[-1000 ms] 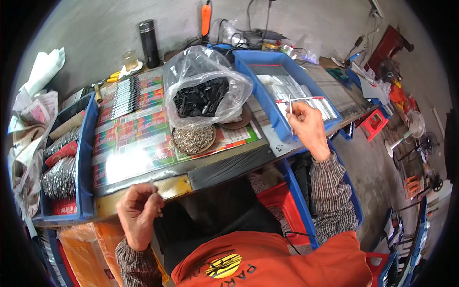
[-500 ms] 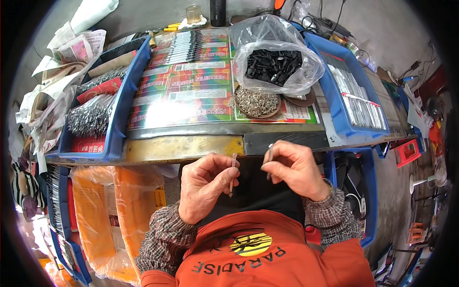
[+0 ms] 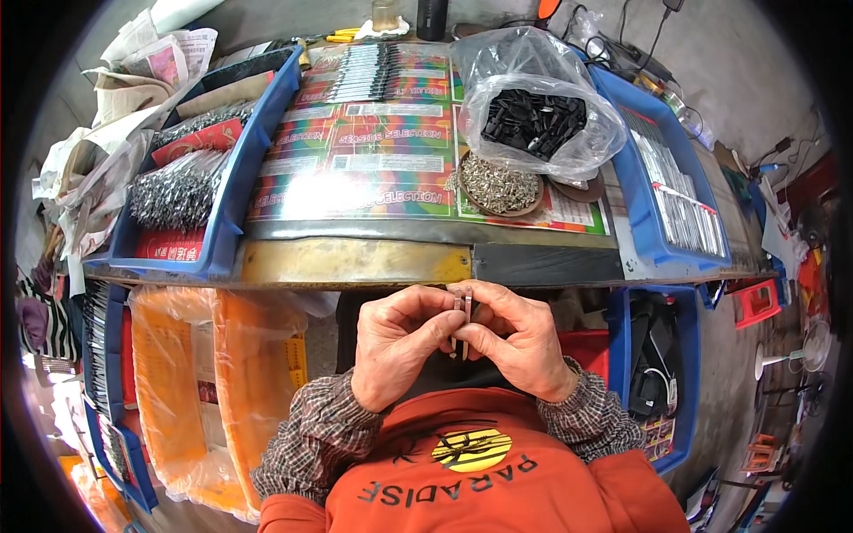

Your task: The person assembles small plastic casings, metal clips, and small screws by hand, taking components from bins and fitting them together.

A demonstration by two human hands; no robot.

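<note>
Over my lap, just in front of the table edge, my left hand and my right hand meet. Both are closed, thumb against fingers. Between them stand slim pen-like pieces, side by side and upright, partly clear and pinkish. Their lower ends show below the thumbs; the fingers cover much of them, and I cannot tell their exact kind. On the table beyond lie a round dish of small brassy metal parts and a clear plastic bag of black plastic pieces.
A row of slim pens lies on the colourful printed mat. Blue trays of thin rods flank it, the left tray and the right tray. Below the table are a plastic-lined orange crate and another blue bin.
My right hand has moved left to meet my left hand, which has shifted slightly right. The pieces held apart before are now side by side. The view has shifted a little.
</note>
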